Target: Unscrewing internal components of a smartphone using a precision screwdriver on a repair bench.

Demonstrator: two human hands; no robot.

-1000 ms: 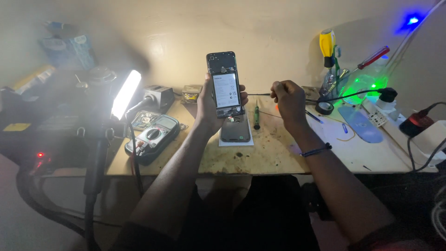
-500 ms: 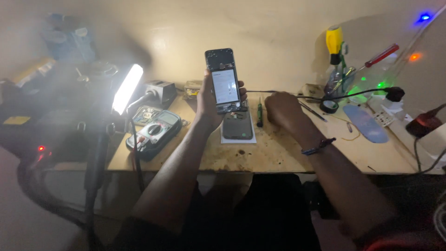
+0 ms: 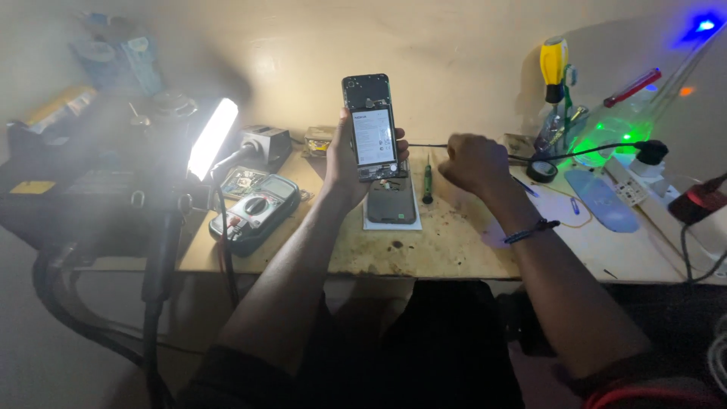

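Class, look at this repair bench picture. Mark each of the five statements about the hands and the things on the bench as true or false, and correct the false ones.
1. The left hand holds an opened phone upright above the bench. True.
2. The right hand rests flat and empty on the table. False: it is closed around a thin dark tool that points towards the phone.
3. A multimeter lies to the left of the person's left arm. True.
4. The lamp at the left is switched off. False: it glows brightly.
5. A green-handled screwdriver lies on the wooden table between the two hands. True.
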